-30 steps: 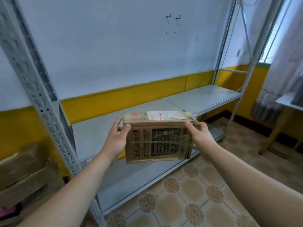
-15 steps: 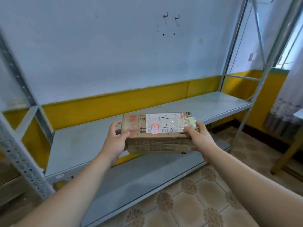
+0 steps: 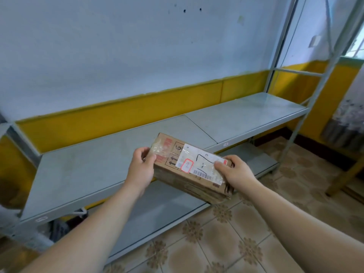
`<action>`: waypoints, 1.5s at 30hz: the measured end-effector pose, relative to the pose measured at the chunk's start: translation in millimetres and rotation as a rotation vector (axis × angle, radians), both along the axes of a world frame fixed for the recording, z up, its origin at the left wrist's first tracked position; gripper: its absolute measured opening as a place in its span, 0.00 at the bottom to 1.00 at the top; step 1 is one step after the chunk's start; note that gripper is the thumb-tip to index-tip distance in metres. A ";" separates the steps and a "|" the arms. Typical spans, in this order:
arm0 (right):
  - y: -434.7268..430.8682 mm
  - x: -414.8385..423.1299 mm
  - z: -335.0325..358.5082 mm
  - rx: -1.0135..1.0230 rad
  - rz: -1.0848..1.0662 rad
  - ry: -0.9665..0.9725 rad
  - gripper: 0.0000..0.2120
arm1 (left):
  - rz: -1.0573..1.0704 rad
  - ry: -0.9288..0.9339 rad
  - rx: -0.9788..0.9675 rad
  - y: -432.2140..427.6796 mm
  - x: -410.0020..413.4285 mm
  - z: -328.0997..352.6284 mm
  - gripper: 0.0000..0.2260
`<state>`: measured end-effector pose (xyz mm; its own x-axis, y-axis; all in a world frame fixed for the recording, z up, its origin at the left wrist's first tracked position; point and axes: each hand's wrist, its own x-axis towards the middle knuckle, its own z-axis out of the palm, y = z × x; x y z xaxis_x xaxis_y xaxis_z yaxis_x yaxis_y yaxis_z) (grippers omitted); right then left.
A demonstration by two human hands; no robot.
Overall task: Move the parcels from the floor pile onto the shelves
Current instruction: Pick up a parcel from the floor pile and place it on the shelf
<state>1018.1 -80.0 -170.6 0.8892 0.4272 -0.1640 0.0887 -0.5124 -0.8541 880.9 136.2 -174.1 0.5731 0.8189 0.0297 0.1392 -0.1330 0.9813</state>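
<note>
left hand (image 3: 140, 168) grips left end of cardboard parcel (image 3: 192, 170), thumb on top. right hand (image 3: 235, 171) grips right end, fingers curled over white label (image 3: 199, 162). parcel tilted, held in air over front edge of upper shelf (image 3: 94, 164), near its middle. lower shelf (image 3: 157, 213) beneath, tiled floor (image 3: 226, 243) in front.

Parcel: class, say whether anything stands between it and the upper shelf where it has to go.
Nothing visible does. The parcel, gripped at its ends by the left hand and right hand, is held at the front edge of the upper shelf, and the grey surface beside and behind it shows no other thing.
</note>
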 end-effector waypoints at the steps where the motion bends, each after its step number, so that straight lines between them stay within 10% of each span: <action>1: -0.2 3.1 -2.7 0.009 -0.026 0.004 0.16 | -0.035 0.003 0.005 2.2 9.9 -2.0 0.11; 6: -14.3 17.1 -19.7 -0.001 -0.124 0.001 0.12 | -0.212 -0.019 -0.084 -1.6 63.6 -15.5 0.26; 28: -239.8 259.9 -83.4 -0.139 -0.152 0.054 0.25 | -0.280 0.161 -0.214 -215.7 316.4 -93.3 0.22; 45: -137.9 461.2 -186.9 -0.351 0.154 0.119 0.21 | 0.058 0.339 -0.435 -160.4 435.2 -229.5 0.18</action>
